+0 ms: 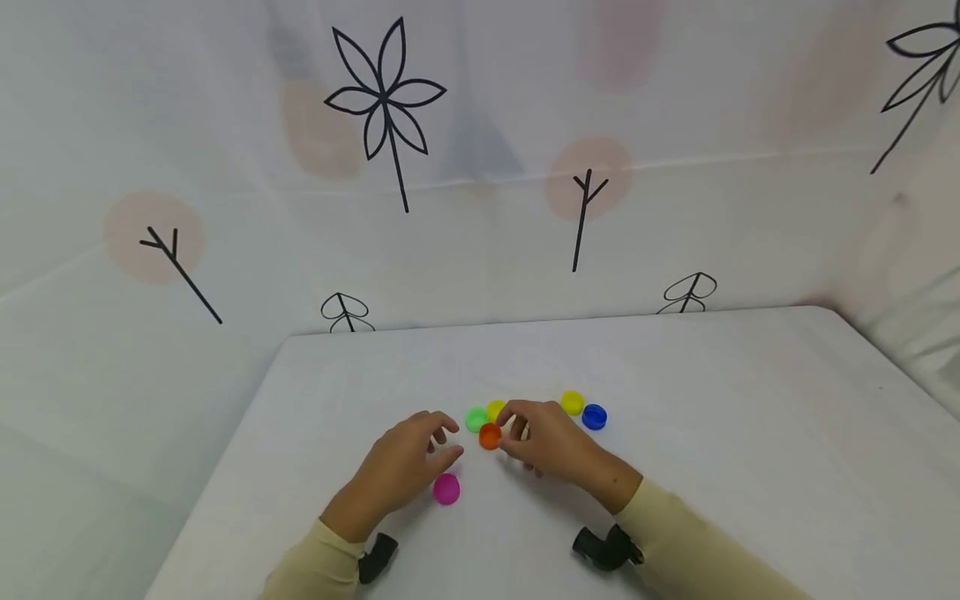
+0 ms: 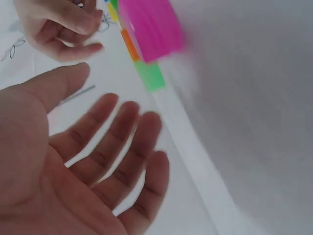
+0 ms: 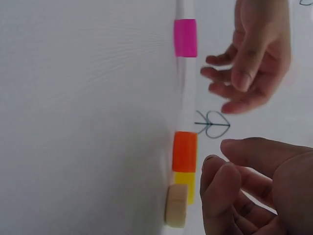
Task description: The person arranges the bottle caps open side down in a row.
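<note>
My left hand point(image 1: 401, 462) hovers over the white table with fingers spread and relaxed, holding nothing. Just below its thumb sits a magenta round plastic cap point(image 1: 447, 489). My right hand point(image 1: 555, 442) has loosely bent fingers, and a gap shows between its thumb and fingertips in the right wrist view. Right at those fingertips lies an orange cap point(image 1: 490, 436), beside a light green cap point(image 1: 476, 419) and a yellow cap point(image 1: 496, 409). A beige, wood-like piece point(image 3: 176, 205) shows near the right hand in the right wrist view; the hand hides it in the head view.
Beyond the right hand lie another yellow cap point(image 1: 572, 402) and a blue cap point(image 1: 595, 417). Each wrist carries a black camera mount point(image 1: 606, 550). A white cloth backdrop point(image 1: 480, 242) with drawn plants hangs behind the table point(image 1: 712, 417).
</note>
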Demonstrator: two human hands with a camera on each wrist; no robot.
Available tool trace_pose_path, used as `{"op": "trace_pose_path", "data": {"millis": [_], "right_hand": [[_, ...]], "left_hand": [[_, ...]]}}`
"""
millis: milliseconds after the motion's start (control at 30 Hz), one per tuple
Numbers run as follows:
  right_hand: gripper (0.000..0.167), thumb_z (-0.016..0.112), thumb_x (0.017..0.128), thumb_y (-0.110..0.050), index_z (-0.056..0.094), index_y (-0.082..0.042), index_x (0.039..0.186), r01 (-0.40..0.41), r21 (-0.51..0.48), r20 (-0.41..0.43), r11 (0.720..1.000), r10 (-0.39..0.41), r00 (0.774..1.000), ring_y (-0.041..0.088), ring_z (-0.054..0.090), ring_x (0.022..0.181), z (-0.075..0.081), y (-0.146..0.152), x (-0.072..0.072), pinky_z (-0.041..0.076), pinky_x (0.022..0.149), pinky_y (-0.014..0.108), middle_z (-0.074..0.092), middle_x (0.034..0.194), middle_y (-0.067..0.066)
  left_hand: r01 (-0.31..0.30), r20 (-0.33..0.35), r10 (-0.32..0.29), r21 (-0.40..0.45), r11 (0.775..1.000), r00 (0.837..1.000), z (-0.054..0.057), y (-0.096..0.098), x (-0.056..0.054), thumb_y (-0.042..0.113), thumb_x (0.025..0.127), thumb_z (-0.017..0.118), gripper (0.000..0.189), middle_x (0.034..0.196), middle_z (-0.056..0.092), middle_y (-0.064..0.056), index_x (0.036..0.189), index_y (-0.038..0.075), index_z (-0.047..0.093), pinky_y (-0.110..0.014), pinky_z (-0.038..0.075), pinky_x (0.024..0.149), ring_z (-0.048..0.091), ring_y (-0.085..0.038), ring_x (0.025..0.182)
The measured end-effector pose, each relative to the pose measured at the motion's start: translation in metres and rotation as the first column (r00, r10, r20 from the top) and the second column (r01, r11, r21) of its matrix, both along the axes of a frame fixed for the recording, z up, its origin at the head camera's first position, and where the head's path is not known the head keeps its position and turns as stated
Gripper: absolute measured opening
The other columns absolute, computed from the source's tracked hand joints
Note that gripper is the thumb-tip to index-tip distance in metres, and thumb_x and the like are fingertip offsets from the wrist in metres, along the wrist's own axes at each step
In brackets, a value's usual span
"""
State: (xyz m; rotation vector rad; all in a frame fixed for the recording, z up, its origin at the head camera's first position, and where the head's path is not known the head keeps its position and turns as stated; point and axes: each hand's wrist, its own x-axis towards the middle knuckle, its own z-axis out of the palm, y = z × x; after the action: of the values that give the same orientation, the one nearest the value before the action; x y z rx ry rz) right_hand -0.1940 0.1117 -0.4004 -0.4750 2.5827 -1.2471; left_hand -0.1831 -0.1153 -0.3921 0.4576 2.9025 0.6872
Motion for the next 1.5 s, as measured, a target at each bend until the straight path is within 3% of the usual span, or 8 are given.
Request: {"op": "trace_pose_path", "data": {"millis": [233,500,800,933,1100,1500], "right_hand": [[0.032,0.072,0.092,-0.013,0.065,-0.006,0.122,0.037,0.058,0.03,0.998,-0.039,0.999,0.015,0.052,0.041,-0.004,-0.007,0.0,0.046,0.043,0.023,0.064,0.076,0.0],[0.04,0.071,0.093,-0.016,0.062,-0.005,0.13,0.019,0.119,0.052,0.993,-0.026,0.998,0.016,0.051,0.038,-0.007,-0.01,0.001,0.044,0.041,0.023,0.061,0.067,0.001],[0.028,0.072,0.092,-0.015,0.066,-0.007,0.119,0.004,0.103,0.046,0.995,-0.009,0.999,0.014,0.053,0.04,-0.011,-0.011,0.001,0.046,0.042,0.024,0.061,0.072,-0.001],[0.025,0.073,0.091,-0.014,0.065,-0.007,0.114,-0.009,0.098,0.059,0.995,0.003,0.998,0.014,0.055,0.043,-0.011,-0.012,0.001,0.048,0.044,0.024,0.062,0.075,-0.001],[0.026,0.074,0.09,-0.013,0.065,-0.006,0.113,-0.02,0.099,0.075,0.995,0.012,0.997,0.014,0.056,0.044,-0.012,-0.014,0.002,0.049,0.045,0.025,0.062,0.076,-0.001],[0.025,0.074,0.09,-0.016,0.069,-0.006,0.113,-0.048,0.089,0.068,0.995,0.042,0.997,0.014,0.055,0.044,-0.017,-0.017,0.003,0.048,0.045,0.024,0.06,0.073,0.0]], "left_hand": [[0.031,-0.034,-0.033,-0.063,0.998,0.999,-0.005,0.019,-0.004,0.035,0.089,0.075,0.035,0.098,0.069,-0.001,0.117,0.014,0.069,-0.037,0.056,0.077,0.064,-0.016,0.084],[0.04,-0.05,-0.045,-0.095,0.995,0.998,-0.011,0.021,-0.004,0.035,0.088,0.076,0.038,0.091,0.067,0.002,0.119,0.012,0.07,-0.038,0.056,0.082,0.061,-0.015,0.086],[0.091,-0.095,-0.103,-0.129,0.987,0.99,-0.011,0.02,-0.002,0.032,0.088,0.076,0.036,0.094,0.067,0.001,0.117,0.01,0.072,-0.037,0.056,0.084,0.062,-0.017,0.092],[0.085,-0.077,-0.097,-0.14,0.986,0.992,-0.011,0.02,-0.002,0.031,0.088,0.077,0.034,0.1,0.069,-0.002,0.115,0.011,0.073,-0.039,0.056,0.085,0.063,-0.019,0.095],[0.085,-0.049,-0.093,-0.148,0.985,0.994,-0.01,0.02,-0.001,0.031,0.088,0.077,0.034,0.105,0.069,-0.003,0.116,0.012,0.073,-0.04,0.057,0.087,0.062,-0.019,0.097],[0.11,-0.09,-0.123,-0.139,0.984,0.988,-0.012,0.017,-0.001,0.03,0.086,0.08,0.029,0.102,0.069,-0.001,0.109,0.013,0.076,-0.035,0.056,0.087,0.061,-0.017,0.096]]}}
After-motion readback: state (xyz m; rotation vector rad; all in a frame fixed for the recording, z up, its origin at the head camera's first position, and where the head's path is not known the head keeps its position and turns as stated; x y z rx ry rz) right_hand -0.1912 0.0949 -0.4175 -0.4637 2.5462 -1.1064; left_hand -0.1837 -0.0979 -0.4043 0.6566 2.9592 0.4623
